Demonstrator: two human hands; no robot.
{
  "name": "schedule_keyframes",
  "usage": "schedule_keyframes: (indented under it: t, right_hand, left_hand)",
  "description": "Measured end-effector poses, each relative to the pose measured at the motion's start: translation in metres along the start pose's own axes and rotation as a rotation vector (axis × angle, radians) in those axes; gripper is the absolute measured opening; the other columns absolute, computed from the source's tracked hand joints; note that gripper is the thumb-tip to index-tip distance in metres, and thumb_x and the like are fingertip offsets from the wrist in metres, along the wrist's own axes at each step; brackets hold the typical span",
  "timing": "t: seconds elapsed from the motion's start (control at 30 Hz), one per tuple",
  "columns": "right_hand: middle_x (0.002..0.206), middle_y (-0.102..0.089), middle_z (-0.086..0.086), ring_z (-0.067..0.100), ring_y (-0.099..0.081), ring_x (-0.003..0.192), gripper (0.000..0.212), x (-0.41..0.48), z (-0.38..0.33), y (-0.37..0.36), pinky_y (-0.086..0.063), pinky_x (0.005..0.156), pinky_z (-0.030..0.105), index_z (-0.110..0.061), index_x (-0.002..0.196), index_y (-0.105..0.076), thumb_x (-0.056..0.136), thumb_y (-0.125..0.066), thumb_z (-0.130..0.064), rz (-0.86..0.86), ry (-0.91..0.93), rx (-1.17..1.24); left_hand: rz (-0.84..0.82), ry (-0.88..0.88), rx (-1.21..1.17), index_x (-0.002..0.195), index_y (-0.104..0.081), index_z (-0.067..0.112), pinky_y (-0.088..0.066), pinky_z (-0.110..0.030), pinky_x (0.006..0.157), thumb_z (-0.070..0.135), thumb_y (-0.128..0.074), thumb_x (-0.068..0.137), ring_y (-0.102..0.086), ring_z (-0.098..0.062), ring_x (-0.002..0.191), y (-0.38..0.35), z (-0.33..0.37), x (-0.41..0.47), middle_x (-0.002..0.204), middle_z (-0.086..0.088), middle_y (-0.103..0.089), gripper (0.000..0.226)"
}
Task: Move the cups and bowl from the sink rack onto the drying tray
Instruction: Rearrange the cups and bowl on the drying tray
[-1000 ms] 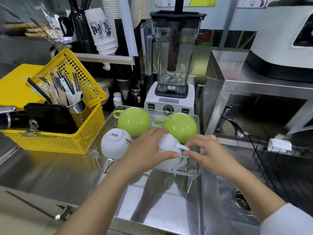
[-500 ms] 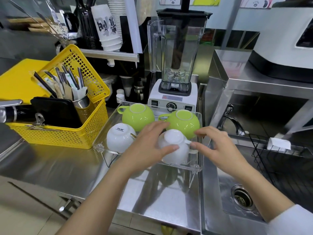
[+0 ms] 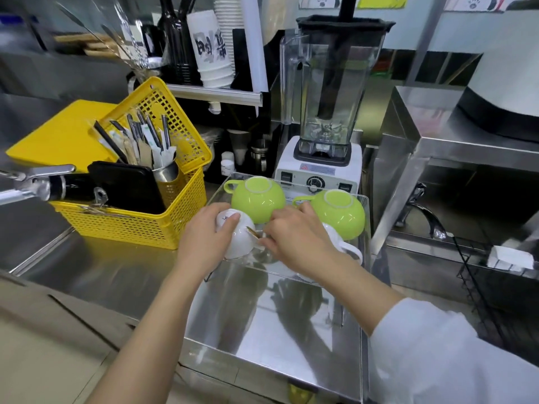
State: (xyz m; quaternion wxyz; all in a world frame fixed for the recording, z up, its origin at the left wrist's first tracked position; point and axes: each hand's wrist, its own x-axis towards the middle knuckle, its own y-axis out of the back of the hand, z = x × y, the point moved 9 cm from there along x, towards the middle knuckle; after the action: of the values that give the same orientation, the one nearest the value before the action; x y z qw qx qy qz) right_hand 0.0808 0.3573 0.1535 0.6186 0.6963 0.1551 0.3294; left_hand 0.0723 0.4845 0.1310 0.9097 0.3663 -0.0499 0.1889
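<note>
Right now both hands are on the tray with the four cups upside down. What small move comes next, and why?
Probably let go. The left hand wraps the left white cup, which looks tilted, so ease it flat first. The right hand covers the other white cup, and its grip is hidden. Both green cups already sit upside down on the clear tray.
</note>
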Motion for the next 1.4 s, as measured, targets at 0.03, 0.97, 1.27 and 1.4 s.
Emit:
schedule_keyframes:
  t: [0.03, 0.97, 1.27, 1.4]
  right_hand:
    - [0.097, -0.064, 0.009, 0.028, -0.052, 0.100, 0.026, 0.003, -0.001, -0.003, -0.023, 0.085, 0.040, -0.010, 0.088, -0.064, 0.090, -0.049, -0.031, -0.015, -0.015, -0.012]
    - [0.140, -0.038, 0.009, 0.029, -0.037, 0.129, 0.088, -0.039, 0.159, -0.013, -0.029, 0.109, 0.047, -0.028, 0.141, -0.024, 0.069, -0.075, -0.033, -0.313, -0.528, 0.311]
    - [0.139, -0.041, 0.008, 0.023, -0.040, 0.127, 0.085, -0.042, 0.166, -0.003, -0.032, 0.108, 0.035, -0.020, 0.139, -0.032, 0.068, -0.078, -0.029, -0.117, -0.511, 0.514]
    - [0.138, -0.039, 0.004, 0.015, -0.039, 0.123, 0.084, -0.042, 0.165, 0.009, -0.030, 0.104, 0.028, -0.021, 0.139, -0.031, 0.069, -0.078, -0.023, -0.047, -0.460, 0.634]
  left_hand:
    - [0.003, -0.005, -0.007, 0.119, -0.059, 0.014, -0.041, -0.036, 0.093, 0.028, -0.054, 0.090, -0.053, -0.023, 0.113, 0.000, 0.000, -0.001, 0.123, -0.004, -0.061, 0.032]
    - [-0.583, -0.411, 0.645, 0.118, -0.048, 0.001, -0.039, -0.042, 0.094, 0.004, -0.039, 0.086, -0.047, -0.035, 0.119, -0.139, 0.100, 0.055, 0.129, -0.020, -0.051, 0.034]
    - [-0.485, -0.430, 0.580, 0.119, -0.037, -0.001, -0.034, -0.039, 0.068, -0.006, -0.033, 0.086, -0.054, -0.041, 0.101, -0.127, 0.122, 0.069, 0.113, -0.026, -0.055, 0.033]
    - [-0.345, -0.502, 0.508, 0.108, -0.038, 0.003, -0.031, -0.041, 0.062, -0.013, -0.035, 0.081, -0.055, -0.039, 0.083, -0.107, 0.147, 0.067, 0.097, -0.023, -0.057, 0.031]
